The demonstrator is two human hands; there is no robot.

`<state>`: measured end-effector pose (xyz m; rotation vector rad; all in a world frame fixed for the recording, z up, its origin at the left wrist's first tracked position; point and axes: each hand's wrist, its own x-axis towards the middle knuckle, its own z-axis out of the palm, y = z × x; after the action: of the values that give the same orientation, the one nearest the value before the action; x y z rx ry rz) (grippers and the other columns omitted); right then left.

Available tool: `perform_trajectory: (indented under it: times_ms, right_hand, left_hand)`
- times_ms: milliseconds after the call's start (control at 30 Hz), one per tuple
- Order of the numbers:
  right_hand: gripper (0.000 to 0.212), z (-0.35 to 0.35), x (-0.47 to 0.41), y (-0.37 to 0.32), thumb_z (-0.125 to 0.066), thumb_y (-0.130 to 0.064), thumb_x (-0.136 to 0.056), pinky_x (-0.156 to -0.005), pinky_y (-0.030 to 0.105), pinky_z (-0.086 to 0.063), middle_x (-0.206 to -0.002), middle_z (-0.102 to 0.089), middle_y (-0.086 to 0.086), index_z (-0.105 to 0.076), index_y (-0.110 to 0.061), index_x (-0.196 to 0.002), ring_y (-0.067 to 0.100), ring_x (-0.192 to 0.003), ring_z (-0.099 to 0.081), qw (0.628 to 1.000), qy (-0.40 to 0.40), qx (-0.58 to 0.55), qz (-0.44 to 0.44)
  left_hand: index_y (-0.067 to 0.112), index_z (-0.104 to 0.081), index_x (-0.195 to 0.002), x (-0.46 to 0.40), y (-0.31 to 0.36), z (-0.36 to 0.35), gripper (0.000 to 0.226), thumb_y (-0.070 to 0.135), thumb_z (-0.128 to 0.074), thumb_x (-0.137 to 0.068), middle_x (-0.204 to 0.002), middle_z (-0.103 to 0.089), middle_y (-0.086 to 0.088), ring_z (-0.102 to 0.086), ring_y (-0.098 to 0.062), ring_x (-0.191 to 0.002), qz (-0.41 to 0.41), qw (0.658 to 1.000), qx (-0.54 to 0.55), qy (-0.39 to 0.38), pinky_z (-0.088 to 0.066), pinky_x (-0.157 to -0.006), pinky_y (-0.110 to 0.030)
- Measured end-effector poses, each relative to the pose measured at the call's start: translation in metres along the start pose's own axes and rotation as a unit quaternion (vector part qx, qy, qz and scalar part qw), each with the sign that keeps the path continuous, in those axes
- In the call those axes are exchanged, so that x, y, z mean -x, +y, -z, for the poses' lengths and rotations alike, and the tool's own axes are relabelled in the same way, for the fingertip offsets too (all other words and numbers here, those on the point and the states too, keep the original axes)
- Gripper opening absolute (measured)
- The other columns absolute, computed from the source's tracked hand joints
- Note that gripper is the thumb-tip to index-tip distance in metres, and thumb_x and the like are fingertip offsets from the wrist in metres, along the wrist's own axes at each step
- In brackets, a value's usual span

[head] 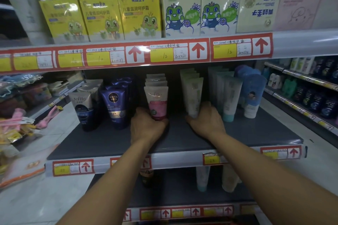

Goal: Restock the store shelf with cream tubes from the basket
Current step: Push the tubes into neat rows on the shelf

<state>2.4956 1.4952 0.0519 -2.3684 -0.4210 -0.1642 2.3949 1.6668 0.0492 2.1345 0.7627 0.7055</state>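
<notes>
1. 1 head-worn wide-angle view only; no second view shares the scene.
2. Faces forward and slightly down at the middle shelf (175,142), front edge nearest.
3. Close range: both forearms enter from the bottom edge.

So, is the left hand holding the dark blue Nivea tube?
No, the left hand grips the pink-and-white tube; the Nivea tube stands untouched beside it.

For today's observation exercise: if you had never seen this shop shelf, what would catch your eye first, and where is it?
Two bare arms reach onto the middle shelf: the left hand grips the base of the pink and white cream tube at the centre, and the right hand holds the foot of the pale green tubes beside it. Above, bright yellow frog cartons stand on the upper shelf over a band of red price tags with arrows.
</notes>
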Motion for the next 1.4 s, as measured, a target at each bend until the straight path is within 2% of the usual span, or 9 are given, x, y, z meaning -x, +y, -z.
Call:
perform_trajectory:
  times_ms: [233, 400, 567, 833, 1033, 1133, 1267, 1333, 1400]
  right_hand:
    - [0.059, 0.0, 0.0, 0.0, -0.077, -0.046, -0.087, -0.082, 0.042, -0.058, -0.126, -0.063, 0.015, -0.053, -0.009, -0.127, 0.035, -0.111, -0.065, 1.0, 0.005, 0.003, 0.001]
    - [0.056, 0.0, 0.001, -0.002, -0.075, -0.045, -0.088, -0.079, 0.039, -0.056, -0.126, -0.062, 0.015, -0.053, -0.009, -0.124, 0.035, -0.111, -0.065, 1.0, 0.006, -0.004, -0.001]
    - [0.055, 0.001, 0.002, -0.002, -0.076, -0.044, -0.089, -0.081, 0.041, -0.058, -0.126, -0.064, 0.015, -0.054, -0.008, -0.124, 0.035, -0.111, -0.066, 1.0, 0.009, -0.001, 0.001]
    - [0.059, 0.003, 0.003, -0.002, -0.077, -0.044, -0.088, -0.086, 0.045, -0.059, -0.13, -0.063, 0.015, -0.053, -0.007, -0.128, 0.035, -0.117, -0.065, 1.0, 0.009, -0.003, 0.005]
    - [0.059, 0.001, 0.002, -0.001, -0.077, -0.044, -0.088, -0.086, 0.044, -0.059, -0.13, -0.063, 0.015, -0.053, -0.007, -0.128, 0.035, -0.117, -0.065, 1.0, 0.006, -0.004, 0.003]
    - [0.061, 0.001, 0.001, 0.0, -0.077, -0.045, -0.088, -0.086, 0.042, -0.058, -0.131, -0.063, 0.015, -0.052, -0.007, -0.129, 0.034, -0.117, -0.064, 1.0, 0.002, -0.009, 0.001]
    - [0.075, 0.002, 0.002, -0.002, -0.083, -0.048, -0.08, -0.088, 0.045, -0.059, -0.131, -0.059, 0.016, -0.048, -0.007, -0.133, 0.036, -0.119, -0.063, 0.999, 0.014, -0.034, -0.017]
    - [0.076, 0.002, 0.005, -0.003, -0.082, -0.048, -0.079, -0.089, 0.049, -0.059, -0.13, -0.057, 0.017, -0.046, -0.007, -0.132, 0.038, -0.119, -0.061, 0.998, 0.031, -0.051, -0.018]
    - [0.065, 0.005, 0.01, -0.006, -0.076, -0.048, -0.08, -0.085, 0.05, -0.059, -0.123, -0.058, 0.015, -0.048, -0.01, -0.125, 0.039, -0.113, -0.062, 0.995, 0.061, -0.077, -0.013]
  left_hand:
    - [0.024, -0.047, -0.108, -0.002, -0.003, -0.001, 0.056, 0.049, -0.085, -0.075, -0.115, -0.07, -0.006, -0.069, -0.031, -0.105, -0.004, 1.0, -0.005, -0.002, -0.051, -0.081, -0.035]
    - [0.024, -0.047, -0.106, -0.003, -0.003, -0.002, 0.054, 0.047, -0.085, -0.078, -0.102, -0.061, 0.002, -0.069, -0.031, -0.104, -0.009, 1.0, -0.009, -0.001, -0.048, -0.078, -0.033]
    - [0.024, -0.048, -0.108, -0.004, -0.005, -0.003, 0.056, 0.051, -0.085, -0.075, -0.114, -0.071, -0.006, -0.07, -0.031, -0.105, -0.007, 1.0, -0.008, 0.004, -0.053, -0.082, -0.035]
    - [0.027, -0.048, -0.107, -0.006, -0.007, -0.004, 0.056, 0.052, -0.085, -0.075, -0.114, -0.071, -0.005, -0.07, -0.03, -0.105, -0.005, 1.0, -0.011, 0.002, -0.053, -0.083, -0.036]
    - [0.026, -0.05, -0.106, -0.006, -0.007, -0.005, 0.053, 0.05, -0.086, -0.077, -0.101, -0.065, 0.003, -0.062, -0.019, -0.088, -0.015, 1.0, -0.011, 0.004, -0.049, -0.076, -0.033]
    - [0.024, -0.056, -0.102, -0.006, -0.007, -0.006, 0.054, 0.054, -0.087, -0.07, -0.097, -0.067, 0.005, -0.064, -0.017, -0.085, -0.011, 1.0, -0.016, 0.004, -0.055, -0.074, -0.034]
    - [0.022, -0.06, -0.103, -0.001, -0.004, -0.004, 0.072, 0.07, -0.078, -0.053, -0.1, -0.068, 0.001, -0.069, -0.025, -0.094, -0.031, 0.997, -0.028, 0.057, -0.063, -0.079, -0.046]
    - [0.014, -0.057, -0.111, 0.002, -0.001, -0.004, 0.075, 0.064, -0.08, -0.059, -0.11, -0.065, -0.005, -0.064, -0.03, -0.108, -0.032, 0.997, -0.018, 0.073, -0.059, -0.088, -0.049]
    - [0.007, -0.054, -0.121, 0.006, 0.004, 0.0, 0.074, 0.051, -0.083, -0.069, -0.121, -0.058, -0.013, -0.054, -0.035, -0.118, -0.038, 0.995, -0.009, 0.09, -0.052, -0.097, -0.049]
